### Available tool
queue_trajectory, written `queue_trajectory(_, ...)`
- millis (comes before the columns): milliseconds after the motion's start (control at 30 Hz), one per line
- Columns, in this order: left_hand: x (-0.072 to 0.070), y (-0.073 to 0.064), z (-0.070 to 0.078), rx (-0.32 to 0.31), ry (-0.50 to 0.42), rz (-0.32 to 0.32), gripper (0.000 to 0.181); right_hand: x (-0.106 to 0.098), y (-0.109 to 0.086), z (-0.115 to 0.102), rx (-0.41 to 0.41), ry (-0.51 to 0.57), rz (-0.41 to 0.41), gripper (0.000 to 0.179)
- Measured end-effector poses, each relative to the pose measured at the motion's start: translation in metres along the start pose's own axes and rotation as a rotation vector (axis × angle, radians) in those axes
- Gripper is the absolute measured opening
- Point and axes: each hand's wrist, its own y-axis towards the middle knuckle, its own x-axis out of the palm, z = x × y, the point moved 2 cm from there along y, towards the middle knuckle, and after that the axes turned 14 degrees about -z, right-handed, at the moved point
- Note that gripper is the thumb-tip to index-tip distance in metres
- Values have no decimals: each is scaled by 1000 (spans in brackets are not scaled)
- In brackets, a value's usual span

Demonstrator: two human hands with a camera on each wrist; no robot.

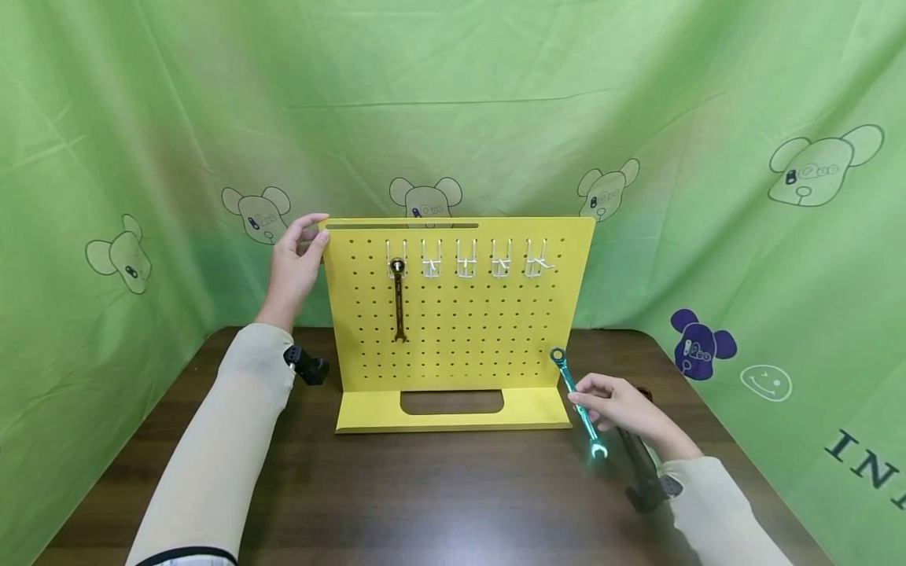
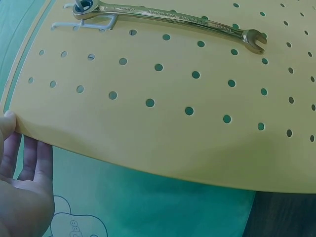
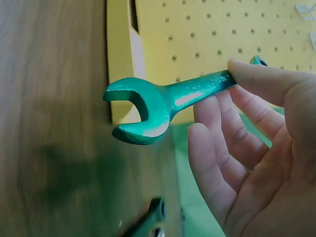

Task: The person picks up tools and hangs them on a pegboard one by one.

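Observation:
My left hand (image 1: pixel 293 271) grips the upper left corner of a yellow pegboard (image 1: pixel 460 338), thumb in front and fingers behind, as the left wrist view also shows. A dark, shiny combination wrench (image 1: pixel 399 303) hangs by its ring end from the leftmost hook, its open end pointing down. At the board's lower right, my right hand (image 1: pixel 619 409) pinches a teal combination wrench (image 1: pixel 576 397) by the shank between thumb and fingers. Its ring end points up toward the board and overlaps it in the head view. The open end (image 3: pixel 143 111) points down, above the table.
Several white wire hooks (image 1: pixel 465 259) line the upper part of the pegboard, right of the hung wrench. Dark metal tools (image 3: pixel 148 219) lie on the brown wooden table (image 1: pixel 425 495), partly hidden by my right hand in the head view. A green printed curtain (image 1: pixel 453 94) surrounds the table.

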Motion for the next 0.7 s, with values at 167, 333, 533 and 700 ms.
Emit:
queue_trajectory(167, 0, 0, 2, -10, 2, -3, 34, 8, 11, -15, -30, -17, -12, 25)
queue_trajectory(333, 1, 0, 1, -14, 3, -5, 33, 18, 24, -28, -44, -9, -12, 24)
queue_trajectory(533, 1, 0, 0, -3, 0, -2, 34, 29, 42, -42, -70, -46, -13, 25)
queue_trajectory(700, 0, 0, 1, -5, 5, -5, 33, 40, 56, -55, -105, -20, -23, 24)
